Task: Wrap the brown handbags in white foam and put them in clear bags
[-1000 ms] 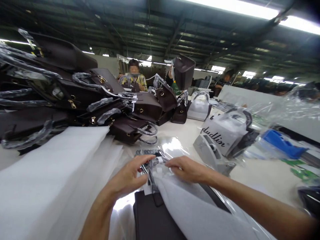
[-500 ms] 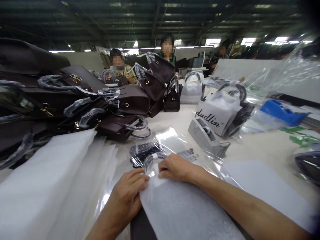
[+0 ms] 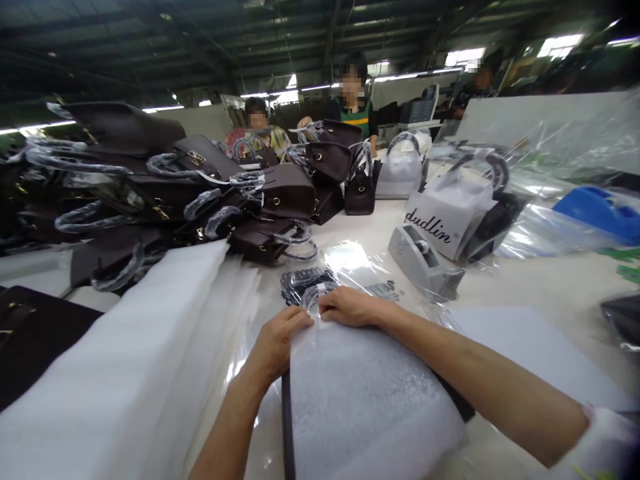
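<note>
Head view: the right hand point(image 3: 345, 307) has its grip curled closed on the far edge of a white sheet point(image 3: 370, 393), right at the foot of a film-wrapped handle point(image 3: 320, 289). Left hand point(image 3: 280, 337) is at the sheet's far left corner, fingers bunched close together and touching it; can't tell if that grip actually pinches the sheet. Sheet runs from both grips toward the near side, lying over a dark bag point(image 3: 287, 427) that shows only as strips along its left and right edges. Handle sticks out beyond the sheet, just past the grips and between them. Bag is on the tabletop point(image 3: 545, 283), clear printed plastic point(image 3: 350, 260) spread just beyond it. Left: stack of white foam sheets point(image 3: 125, 347), another dark bag point(image 3: 45, 340) at the near left edge. Far left to middle: heaped brown bags point(image 3: 290, 190), handles wrapped in film. Right of middle: grey tape dispenser point(image 3: 425, 260), and just behind it a wrapped bag lettered "dudlin" point(image 3: 453, 207). Far right, blue object point(image 3: 600, 210); nearer on the right, white paper point(image 3: 540, 353). Co-worker in a green apron point(image 3: 356, 120) stands behind the heap.
</note>
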